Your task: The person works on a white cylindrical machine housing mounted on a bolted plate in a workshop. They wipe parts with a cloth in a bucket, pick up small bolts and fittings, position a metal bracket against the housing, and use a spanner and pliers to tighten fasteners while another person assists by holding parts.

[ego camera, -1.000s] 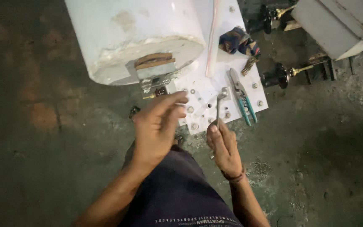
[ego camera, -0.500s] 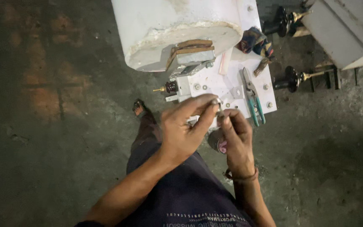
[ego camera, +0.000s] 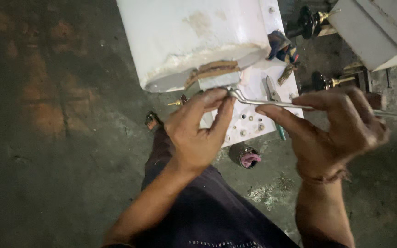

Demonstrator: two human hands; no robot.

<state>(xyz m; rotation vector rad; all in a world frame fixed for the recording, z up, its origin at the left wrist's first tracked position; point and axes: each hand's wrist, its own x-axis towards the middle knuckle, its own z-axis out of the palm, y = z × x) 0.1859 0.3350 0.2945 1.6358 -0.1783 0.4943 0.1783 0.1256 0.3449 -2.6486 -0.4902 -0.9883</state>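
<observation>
My right hand (ego camera: 341,126) grips a thin bent metal rod (ego camera: 281,104) that runs across the view from left to right. My left hand (ego camera: 198,131) pinches the rod's bent left end between thumb and fingertips. Both hands are raised above a white flat plate (ego camera: 253,87) lying on the floor. A large white cylindrical tank (ego camera: 194,36) lies on its side just beyond the hands, with a brown patch and a small fitting on its lower rim.
Pliers with blue-green handles (ego camera: 274,98) and several small bolts lie on the plate. A small dark cup with pink cloth (ego camera: 246,157) stands on the concrete floor. Black-knobbed brass valves (ego camera: 327,82), a rag bundle (ego camera: 281,48) and another white casing (ego camera: 377,27) sit at the upper right.
The hands have risen closer to the camera and spread apart. The rod, held upright before, now lies level between both hands. The view has shifted so the tank sits further right.
</observation>
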